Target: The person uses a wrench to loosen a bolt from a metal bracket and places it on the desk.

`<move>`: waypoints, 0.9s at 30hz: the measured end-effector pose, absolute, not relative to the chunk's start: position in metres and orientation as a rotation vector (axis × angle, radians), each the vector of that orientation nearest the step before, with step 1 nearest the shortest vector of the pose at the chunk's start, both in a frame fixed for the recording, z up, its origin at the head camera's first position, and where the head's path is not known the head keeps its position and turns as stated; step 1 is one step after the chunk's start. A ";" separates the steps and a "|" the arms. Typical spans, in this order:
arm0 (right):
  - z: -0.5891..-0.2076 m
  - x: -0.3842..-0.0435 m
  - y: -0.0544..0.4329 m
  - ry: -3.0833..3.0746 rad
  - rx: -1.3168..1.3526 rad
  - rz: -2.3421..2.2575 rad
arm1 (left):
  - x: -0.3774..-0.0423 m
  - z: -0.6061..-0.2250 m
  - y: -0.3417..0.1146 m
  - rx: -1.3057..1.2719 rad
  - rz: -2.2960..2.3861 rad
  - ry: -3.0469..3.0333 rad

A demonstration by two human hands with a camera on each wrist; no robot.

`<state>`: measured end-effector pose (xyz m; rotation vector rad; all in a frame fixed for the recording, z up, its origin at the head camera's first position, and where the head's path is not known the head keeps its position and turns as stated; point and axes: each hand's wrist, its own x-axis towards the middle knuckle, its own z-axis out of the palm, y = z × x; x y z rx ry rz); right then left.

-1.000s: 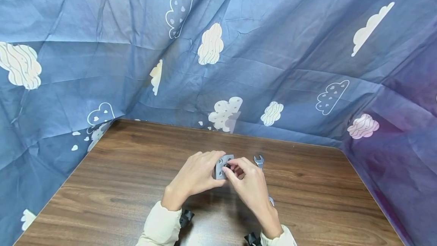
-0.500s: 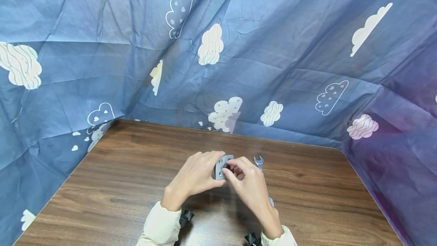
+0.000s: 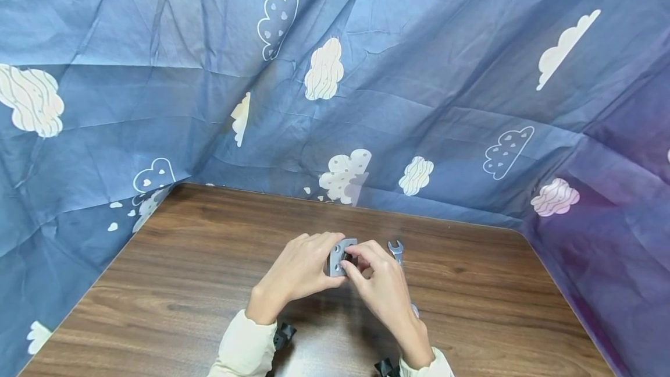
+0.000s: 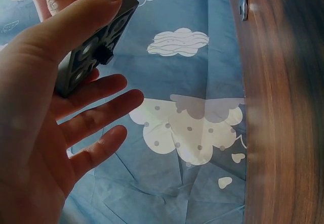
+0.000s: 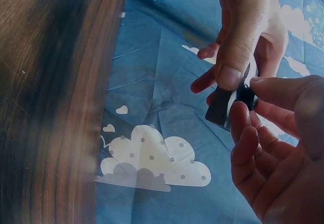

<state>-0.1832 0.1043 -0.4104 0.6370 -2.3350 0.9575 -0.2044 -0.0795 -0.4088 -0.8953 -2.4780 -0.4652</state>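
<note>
Grey plate with holes [image 3: 337, 257] is above the desk [image 3: 209, 284], gripped by the left hand [image 3: 303, 266] between thumb and fingers, while its other fingers are spread. The right hand [image 3: 381, 275] is nearly closed, pinching a small black fastener [image 5: 246, 97] at the plate's face. If this part is threaded, I think one should turn it gently, square to the face, and hold the plate firmly.

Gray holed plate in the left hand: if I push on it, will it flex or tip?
The gray plate is probably stiff, judging by its thick, straight edges. Pinched by the left hand, it may tilt under an off-centre push. A black piece protrudes from one face, so it would likely rock laid on that side.
</note>
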 end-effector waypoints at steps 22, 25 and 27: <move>-0.407 -0.182 0.105 -2.381 0.692 0.968 | -0.205 -0.409 -0.080 -0.897 -0.463 -2.498; -0.406 -0.181 0.105 -2.384 0.696 0.964 | -0.205 -0.409 -0.080 -0.896 -0.463 -2.502; -0.406 -0.181 0.105 -2.387 0.697 0.963 | -0.205 -0.409 -0.080 -0.893 -0.457 -2.508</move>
